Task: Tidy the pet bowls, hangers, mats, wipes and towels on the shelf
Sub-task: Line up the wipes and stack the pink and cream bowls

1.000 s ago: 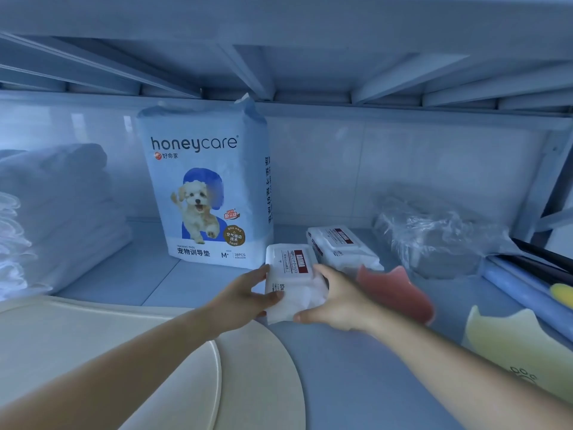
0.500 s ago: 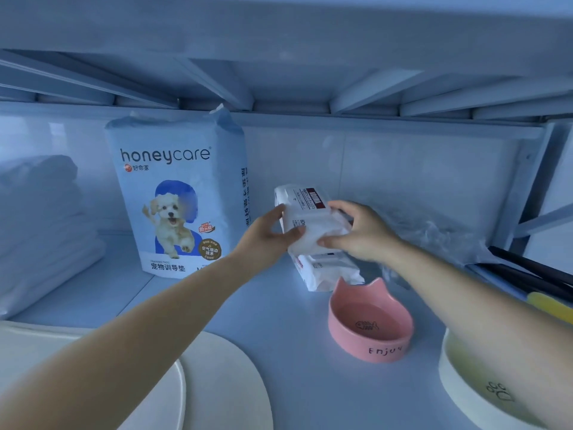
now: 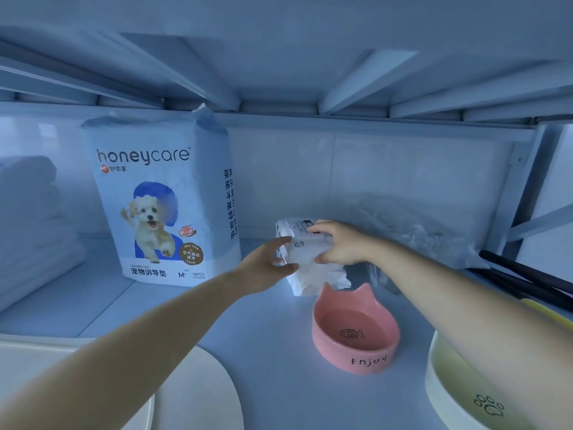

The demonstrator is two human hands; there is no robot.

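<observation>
A white wipes pack (image 3: 305,245) sits on top of a second wipes pack (image 3: 319,279) at the back middle of the shelf. My left hand (image 3: 266,268) holds the upper pack's left end and my right hand (image 3: 339,243) grips its right side from above. Just in front stands a pink cat-eared pet bowl (image 3: 355,333) marked "Enjoy". A yellow pet bowl (image 3: 465,395) with a paw print sits at the front right, partly behind my right forearm.
A tall honeycare training-pad bag (image 3: 161,206) stands at the back left. Folded white towels (image 3: 34,225) are stacked at the far left. Cream mats (image 3: 192,389) lie at the front left. A clear plastic-wrapped bundle (image 3: 418,240) and black hangers (image 3: 533,280) occupy the right.
Both hands carried the wipes pack from the shelf front to the back and lowered it onto the second pack. The camera moved closer.
</observation>
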